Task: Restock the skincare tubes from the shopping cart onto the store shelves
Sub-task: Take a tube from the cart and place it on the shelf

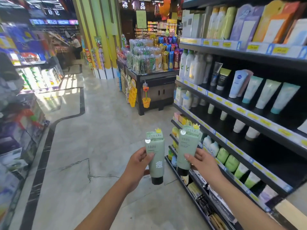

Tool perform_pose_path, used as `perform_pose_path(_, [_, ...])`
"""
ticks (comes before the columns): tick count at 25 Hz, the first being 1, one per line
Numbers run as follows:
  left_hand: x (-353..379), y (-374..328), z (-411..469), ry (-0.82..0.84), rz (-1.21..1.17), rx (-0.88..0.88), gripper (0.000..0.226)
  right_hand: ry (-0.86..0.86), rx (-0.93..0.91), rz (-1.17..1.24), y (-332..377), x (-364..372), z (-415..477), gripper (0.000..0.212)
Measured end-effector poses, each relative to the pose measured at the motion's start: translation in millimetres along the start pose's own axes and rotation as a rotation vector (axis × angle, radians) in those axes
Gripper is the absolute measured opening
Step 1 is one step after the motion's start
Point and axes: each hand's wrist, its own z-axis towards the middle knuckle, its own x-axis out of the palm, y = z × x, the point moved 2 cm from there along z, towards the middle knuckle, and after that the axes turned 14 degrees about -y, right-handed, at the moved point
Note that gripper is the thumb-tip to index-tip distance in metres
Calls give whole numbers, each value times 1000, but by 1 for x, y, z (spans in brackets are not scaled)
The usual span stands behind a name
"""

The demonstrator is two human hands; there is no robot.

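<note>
My left hand [138,165] grips a sage-green skincare tube [155,156] with a black cap pointing down and a yellow crown tag on top. A second, matching green tube [186,146] is held upright in my right hand [201,161], close to the left one. Both tubes hover over the aisle floor, just left of the black store shelves [245,113]. The shelves on the right carry rows of standing tubes and bottles, with pale teal tubes [267,95] on the middle level. The shopping cart is out of view.
A black display table [156,78] stacked with snack packs stands ahead in the aisle, an orange toy bucket [146,102] hanging on its side. Stacked goods line the left. A person [76,45] stands far back left. Open tiled floor [99,130] lies in front.
</note>
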Motion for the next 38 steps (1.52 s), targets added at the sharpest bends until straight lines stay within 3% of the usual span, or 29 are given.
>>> perform_pose_path(6, [-8, -5, 121, 46, -2, -17, 26, -38, 50, -13, -13, 55, 95, 31])
perform_pose_path(16, [0, -14, 301, 295, 38, -61, 26, -227, 138, -43, -21, 132, 199, 28])
perform_pose_path(27, [97, 0, 460, 461, 59, -102, 27, -400, 119, -62, -48, 116, 349, 26])
perform_pose_path(38, [159, -5, 550, 487, 41, -81, 30, -660, -141, -383, -54, 82, 462, 39])
